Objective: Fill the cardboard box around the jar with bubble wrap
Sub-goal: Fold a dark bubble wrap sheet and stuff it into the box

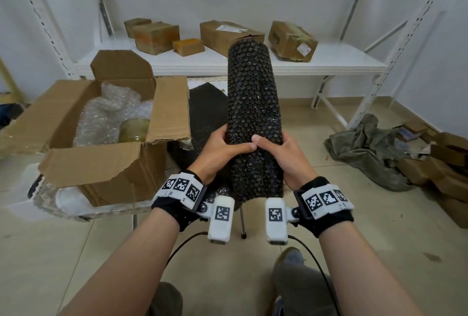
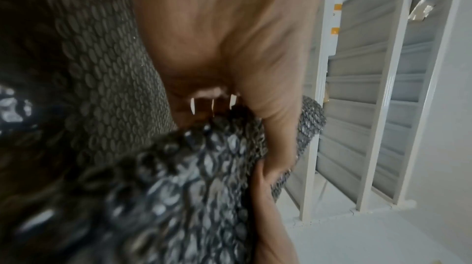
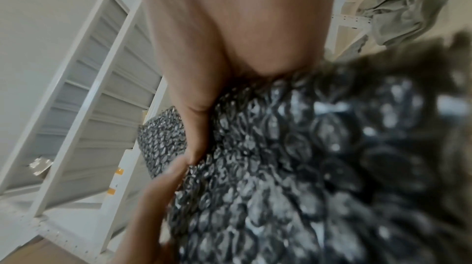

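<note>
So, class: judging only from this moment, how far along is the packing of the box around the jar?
Done: clear bubble wrap already sits in the open cardboard box beside the jar. In hand: the left hand and right hand grip a black bubble wrap roll. Left: the jar's top still shows, and the flaps are open.

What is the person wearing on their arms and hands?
Bare forearms, no sleeves. Each wrist carries a black strap with white blocks of black-and-white square markers, and a white camera pod bearing another marker, with a thin black cable trailing off. The hands are bare.
</note>
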`<control>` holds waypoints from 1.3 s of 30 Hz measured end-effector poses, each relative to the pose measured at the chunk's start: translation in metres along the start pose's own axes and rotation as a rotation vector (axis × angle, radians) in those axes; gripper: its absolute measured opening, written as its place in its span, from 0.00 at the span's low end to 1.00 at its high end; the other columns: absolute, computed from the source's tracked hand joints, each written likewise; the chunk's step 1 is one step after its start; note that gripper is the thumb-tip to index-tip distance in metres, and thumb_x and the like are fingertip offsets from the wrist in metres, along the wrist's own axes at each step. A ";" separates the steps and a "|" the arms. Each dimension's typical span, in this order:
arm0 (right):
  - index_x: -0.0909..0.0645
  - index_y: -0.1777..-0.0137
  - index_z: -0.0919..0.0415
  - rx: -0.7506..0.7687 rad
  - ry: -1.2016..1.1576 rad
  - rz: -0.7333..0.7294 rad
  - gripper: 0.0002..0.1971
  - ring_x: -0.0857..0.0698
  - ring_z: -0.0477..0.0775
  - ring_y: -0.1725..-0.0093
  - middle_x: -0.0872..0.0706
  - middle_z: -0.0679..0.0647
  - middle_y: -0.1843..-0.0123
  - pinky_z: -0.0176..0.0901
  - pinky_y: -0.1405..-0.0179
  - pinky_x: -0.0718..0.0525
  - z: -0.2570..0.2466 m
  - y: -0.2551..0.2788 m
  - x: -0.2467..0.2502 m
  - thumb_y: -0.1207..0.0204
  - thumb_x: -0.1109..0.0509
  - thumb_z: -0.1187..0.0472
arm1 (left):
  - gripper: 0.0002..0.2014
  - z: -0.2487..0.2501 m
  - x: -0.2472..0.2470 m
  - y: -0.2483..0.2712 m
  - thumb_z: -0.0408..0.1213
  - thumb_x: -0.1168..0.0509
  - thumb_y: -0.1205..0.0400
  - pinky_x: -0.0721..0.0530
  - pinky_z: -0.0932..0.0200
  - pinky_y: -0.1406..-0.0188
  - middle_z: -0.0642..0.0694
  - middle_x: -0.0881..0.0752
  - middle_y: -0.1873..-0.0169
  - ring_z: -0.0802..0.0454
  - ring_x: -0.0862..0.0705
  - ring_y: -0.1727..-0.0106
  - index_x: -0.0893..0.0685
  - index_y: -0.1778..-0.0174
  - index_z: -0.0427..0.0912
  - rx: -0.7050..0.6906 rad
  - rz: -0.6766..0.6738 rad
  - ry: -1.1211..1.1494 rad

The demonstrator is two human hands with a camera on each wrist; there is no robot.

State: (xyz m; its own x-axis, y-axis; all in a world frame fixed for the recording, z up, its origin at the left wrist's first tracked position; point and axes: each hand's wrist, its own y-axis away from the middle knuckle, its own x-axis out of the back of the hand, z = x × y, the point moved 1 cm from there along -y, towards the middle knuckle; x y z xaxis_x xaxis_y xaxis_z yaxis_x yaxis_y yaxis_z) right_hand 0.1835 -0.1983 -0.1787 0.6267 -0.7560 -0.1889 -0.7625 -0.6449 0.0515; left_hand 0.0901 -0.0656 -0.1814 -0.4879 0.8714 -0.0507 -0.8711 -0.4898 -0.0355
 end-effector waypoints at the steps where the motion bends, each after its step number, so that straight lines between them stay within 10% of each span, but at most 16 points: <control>1: 0.20 0.31 0.63 -0.003 0.004 -0.018 0.20 0.09 0.55 0.42 0.09 0.58 0.40 0.41 0.49 0.10 -0.001 0.000 0.001 0.23 0.23 0.64 | 0.27 0.002 0.001 0.001 0.38 0.20 0.28 0.16 0.53 0.35 0.48 0.10 0.41 0.53 0.12 0.40 0.18 0.33 0.44 0.018 -0.018 0.024; 6: 0.20 0.30 0.61 -0.048 0.078 -0.169 0.20 0.09 0.53 0.42 0.09 0.57 0.38 0.39 0.47 0.10 -0.003 0.006 0.000 0.21 0.25 0.66 | 0.22 0.006 0.002 0.000 0.49 0.27 0.22 0.16 0.51 0.35 0.48 0.09 0.43 0.53 0.11 0.42 0.16 0.34 0.45 0.090 0.085 0.158; 16: 0.21 0.29 0.56 -0.111 0.260 -0.245 0.22 0.10 0.51 0.40 0.10 0.53 0.38 0.37 0.45 0.11 0.000 0.007 0.004 0.22 0.24 0.65 | 0.21 -0.004 0.007 -0.010 0.28 0.29 0.22 0.16 0.44 0.34 0.38 0.11 0.41 0.41 0.12 0.38 0.18 0.32 0.35 0.140 0.223 0.435; 22: 0.30 0.27 0.52 -0.047 0.467 -0.255 0.34 0.13 0.43 0.39 0.13 0.46 0.38 0.32 0.43 0.15 0.009 0.010 -0.008 0.29 0.17 0.60 | 0.18 -0.009 -0.007 -0.015 0.24 0.36 0.18 0.11 0.48 0.49 0.36 0.11 0.46 0.41 0.11 0.48 0.20 0.31 0.34 0.154 0.413 0.486; 25: 0.38 0.21 0.52 -0.025 0.624 -0.307 0.48 0.17 0.46 0.33 0.17 0.48 0.33 0.46 0.31 0.17 0.018 0.008 -0.013 0.36 0.13 0.56 | 0.17 -0.010 -0.011 -0.015 0.25 0.38 0.16 0.11 0.49 0.51 0.37 0.11 0.51 0.41 0.12 0.51 0.21 0.31 0.34 0.177 0.441 0.541; 31: 0.42 0.19 0.52 -0.021 0.716 -0.275 0.50 0.19 0.51 0.31 0.19 0.51 0.30 0.52 0.29 0.19 0.019 0.010 -0.018 0.35 0.14 0.56 | 0.18 -0.004 -0.014 -0.011 0.34 0.34 0.16 0.12 0.52 0.52 0.38 0.11 0.49 0.45 0.11 0.50 0.20 0.30 0.35 0.196 0.313 0.624; 39: 0.32 0.29 0.53 -0.122 0.399 -0.187 0.29 0.13 0.54 0.41 0.15 0.58 0.39 0.45 0.43 0.12 0.005 0.015 -0.012 0.25 0.24 0.68 | 0.20 0.001 -0.010 -0.007 0.50 0.38 0.14 0.17 0.54 0.36 0.43 0.11 0.39 0.50 0.14 0.36 0.18 0.32 0.41 0.145 0.018 0.553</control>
State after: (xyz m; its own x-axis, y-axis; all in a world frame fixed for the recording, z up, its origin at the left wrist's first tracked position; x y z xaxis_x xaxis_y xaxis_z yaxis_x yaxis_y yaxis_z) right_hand 0.1637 -0.1986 -0.1804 0.7827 -0.5942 0.1853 -0.6211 -0.7647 0.1718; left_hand 0.1008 -0.0704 -0.1793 -0.4343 0.7002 -0.5666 -0.8809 -0.4614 0.1050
